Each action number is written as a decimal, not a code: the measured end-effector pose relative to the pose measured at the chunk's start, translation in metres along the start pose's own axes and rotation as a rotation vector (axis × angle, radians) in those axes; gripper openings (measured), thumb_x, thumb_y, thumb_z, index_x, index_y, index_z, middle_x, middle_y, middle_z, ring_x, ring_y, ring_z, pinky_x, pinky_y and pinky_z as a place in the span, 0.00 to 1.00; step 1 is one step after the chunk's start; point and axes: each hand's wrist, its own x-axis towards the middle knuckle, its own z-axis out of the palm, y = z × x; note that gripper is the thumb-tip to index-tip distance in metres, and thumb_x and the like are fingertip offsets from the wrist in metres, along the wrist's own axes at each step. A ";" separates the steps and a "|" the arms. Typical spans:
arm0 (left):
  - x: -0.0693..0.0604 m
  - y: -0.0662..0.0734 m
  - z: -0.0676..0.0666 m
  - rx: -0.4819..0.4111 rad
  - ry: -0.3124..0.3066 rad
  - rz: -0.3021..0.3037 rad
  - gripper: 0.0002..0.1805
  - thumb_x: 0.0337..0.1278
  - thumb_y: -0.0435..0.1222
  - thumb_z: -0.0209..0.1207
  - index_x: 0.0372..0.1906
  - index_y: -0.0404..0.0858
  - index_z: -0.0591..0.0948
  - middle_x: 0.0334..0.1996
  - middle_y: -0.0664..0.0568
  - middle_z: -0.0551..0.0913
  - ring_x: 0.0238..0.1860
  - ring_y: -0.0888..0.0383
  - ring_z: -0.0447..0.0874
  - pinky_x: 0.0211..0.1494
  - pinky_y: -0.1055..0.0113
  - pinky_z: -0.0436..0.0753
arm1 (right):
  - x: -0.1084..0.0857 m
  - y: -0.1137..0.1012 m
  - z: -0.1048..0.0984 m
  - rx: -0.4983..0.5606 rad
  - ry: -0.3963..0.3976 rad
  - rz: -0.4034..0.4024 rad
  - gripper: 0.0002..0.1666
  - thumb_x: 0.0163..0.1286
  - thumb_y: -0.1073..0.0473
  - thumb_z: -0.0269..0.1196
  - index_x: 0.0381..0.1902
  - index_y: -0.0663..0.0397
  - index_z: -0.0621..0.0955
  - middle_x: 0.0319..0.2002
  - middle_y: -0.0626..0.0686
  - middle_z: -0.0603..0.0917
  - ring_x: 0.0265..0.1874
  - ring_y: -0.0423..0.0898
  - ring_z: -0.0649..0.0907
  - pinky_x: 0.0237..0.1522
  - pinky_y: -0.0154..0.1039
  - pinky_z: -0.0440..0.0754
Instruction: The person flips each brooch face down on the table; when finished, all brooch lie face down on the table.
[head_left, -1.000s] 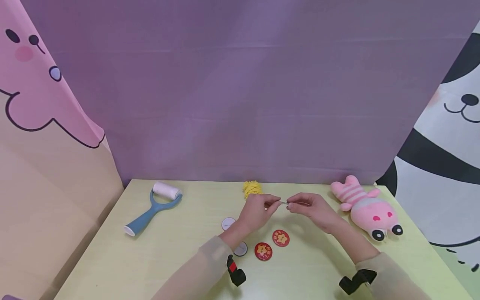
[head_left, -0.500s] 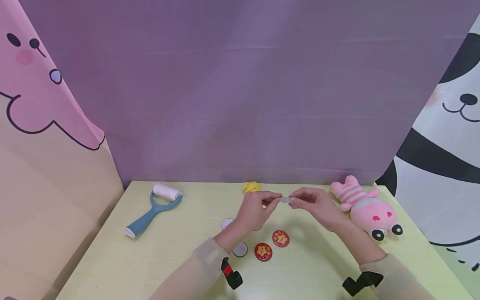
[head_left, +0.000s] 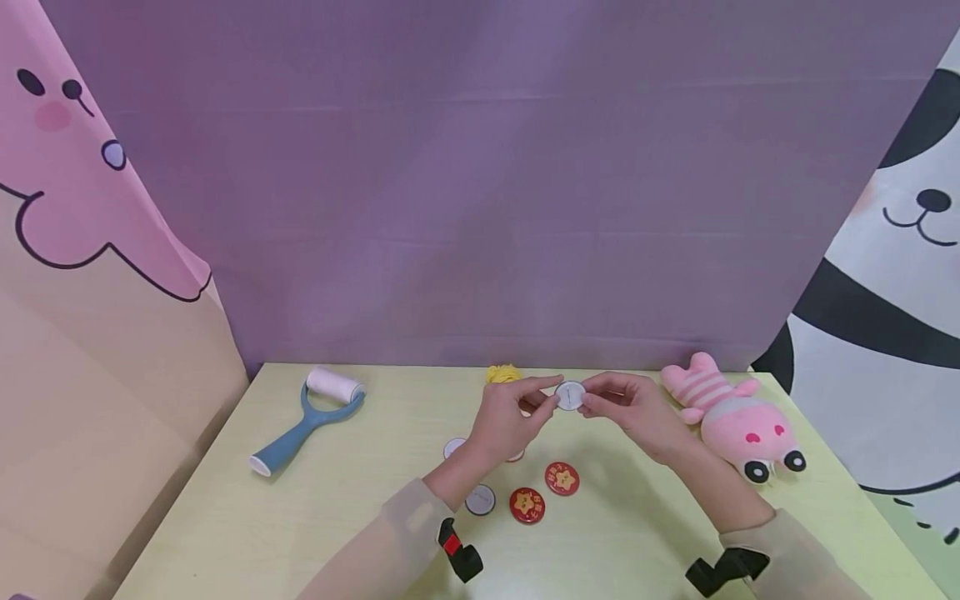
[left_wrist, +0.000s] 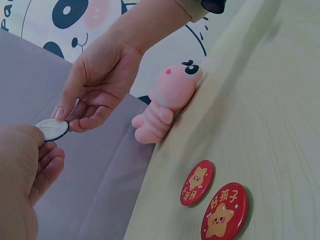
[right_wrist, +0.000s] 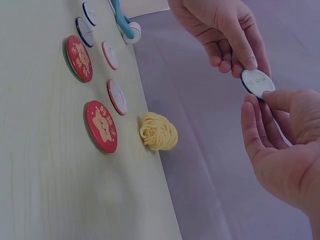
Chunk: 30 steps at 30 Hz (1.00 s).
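Note:
Both hands hold one round pin badge [head_left: 570, 396] above the table, its white back with a thin pin facing the head camera. At its left edge my left hand [head_left: 506, 421] pinches it between thumb and fingers. My right hand [head_left: 636, 415] pinches the opposite edge. A dark rim shows on this badge [right_wrist: 257, 83] in the right wrist view; its front is hidden. Below the hands lie two red star badges [head_left: 527, 505], face up. Several more lie white back up, among them a dark-rimmed badge [head_left: 480, 499] and a red-rimmed badge [right_wrist: 117, 97].
A ball of yellow yarn [head_left: 503, 374] sits behind my left hand. On the table's left lies a blue Y-shaped handle with a white roller [head_left: 335, 385]. A pink striped plush toy [head_left: 738, 421] lies at the right. A purple cloth [head_left: 480, 183] hangs behind the table [head_left: 360, 517].
The badge between the hands has turned from edge-on to show its white back. Both hands have risen slightly, keeping their pinch. The things on the table have not moved.

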 end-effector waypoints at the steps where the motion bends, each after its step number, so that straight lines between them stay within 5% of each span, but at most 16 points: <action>1: 0.000 0.000 0.000 -0.003 -0.003 0.003 0.19 0.70 0.34 0.69 0.63 0.43 0.87 0.36 0.47 0.94 0.33 0.63 0.91 0.38 0.80 0.85 | 0.000 -0.001 0.000 -0.008 0.007 0.000 0.18 0.76 0.64 0.67 0.56 0.75 0.82 0.43 0.41 0.91 0.42 0.38 0.91 0.51 0.32 0.90; 13: 0.000 -0.002 0.002 -0.013 -0.053 -0.005 0.27 0.60 0.31 0.75 0.65 0.36 0.85 0.37 0.47 0.94 0.35 0.65 0.90 0.43 0.75 0.89 | -0.007 -0.002 0.012 -0.225 0.108 -0.109 0.19 0.72 0.65 0.70 0.59 0.60 0.85 0.45 0.62 0.89 0.36 0.39 0.91 0.41 0.31 0.88; 18: 0.000 -0.004 0.002 -0.016 -0.050 -0.029 0.27 0.60 0.32 0.75 0.65 0.36 0.85 0.39 0.46 0.94 0.37 0.61 0.92 0.44 0.72 0.91 | -0.006 -0.004 0.013 -0.283 0.097 -0.125 0.18 0.71 0.66 0.71 0.58 0.58 0.86 0.44 0.61 0.90 0.36 0.37 0.91 0.39 0.31 0.88; 24: -0.002 -0.010 0.005 0.029 -0.086 -0.091 0.26 0.61 0.36 0.75 0.64 0.37 0.86 0.41 0.50 0.93 0.37 0.68 0.88 0.44 0.79 0.87 | -0.006 -0.002 0.012 -0.323 0.037 -0.101 0.23 0.67 0.67 0.74 0.60 0.58 0.86 0.49 0.60 0.88 0.40 0.38 0.91 0.45 0.32 0.90; 30: -0.005 -0.014 0.010 0.074 -0.119 -0.110 0.24 0.62 0.39 0.75 0.62 0.37 0.87 0.40 0.51 0.91 0.36 0.69 0.86 0.46 0.75 0.89 | -0.009 0.000 0.012 -0.350 0.017 -0.091 0.25 0.64 0.66 0.77 0.59 0.59 0.86 0.49 0.57 0.89 0.40 0.40 0.90 0.46 0.33 0.89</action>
